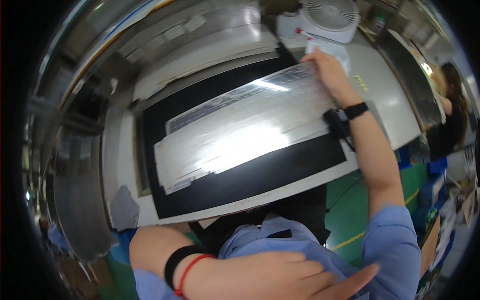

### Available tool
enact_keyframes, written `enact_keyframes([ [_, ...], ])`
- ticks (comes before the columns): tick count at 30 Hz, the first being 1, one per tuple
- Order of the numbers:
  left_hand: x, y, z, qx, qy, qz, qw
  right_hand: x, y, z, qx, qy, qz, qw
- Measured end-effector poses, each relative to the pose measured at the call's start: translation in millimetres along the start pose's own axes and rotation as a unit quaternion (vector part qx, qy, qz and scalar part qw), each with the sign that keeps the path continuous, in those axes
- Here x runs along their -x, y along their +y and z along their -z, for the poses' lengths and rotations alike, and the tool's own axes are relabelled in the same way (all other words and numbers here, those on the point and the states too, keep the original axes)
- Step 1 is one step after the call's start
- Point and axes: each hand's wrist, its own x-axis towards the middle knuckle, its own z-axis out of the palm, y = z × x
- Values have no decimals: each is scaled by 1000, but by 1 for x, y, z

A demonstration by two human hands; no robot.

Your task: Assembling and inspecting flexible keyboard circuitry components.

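Observation:
A flat, shiny metal panel [235, 130] with notched corners and a row of cut-outs along its far edge lies aslant over a black mat [280, 167]. My right hand [327, 72] reaches to the panel's far right corner and grips its edge, thumb and fingers at the rim. A black band circles that wrist, with a dark cable-like thing [340, 125] beside it. My left hand [285, 275] is close in front of my body, away from the panel. Its index finger points right, the other fingers are partly bent, and nothing shows in it.
A white fan [330, 17] and a whitish jar [287, 25] stand at the back of the white table [385, 100]. Stacked sheets [200, 72] lie behind the mat. A grey cloth [125, 207] hangs at the near left corner. Another person [450, 110] is at the far right.

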Motion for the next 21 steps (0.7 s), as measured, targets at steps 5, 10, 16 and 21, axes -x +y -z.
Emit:
enact_keyframes([
  [5,-3,-43,7,-7,181,-203,962,-6,1,-5,-14,-21,-37,999],
  [10,9,-119,9,-6,344,-166,924,-4,11,-2,42,-34,33,998],
  [16,67,-227,15,-19,401,174,899,-9,8,-6,37,-18,70,997],
  [21,72,-260,-12,-135,385,219,886,-10,13,-2,37,-27,36,998],
])
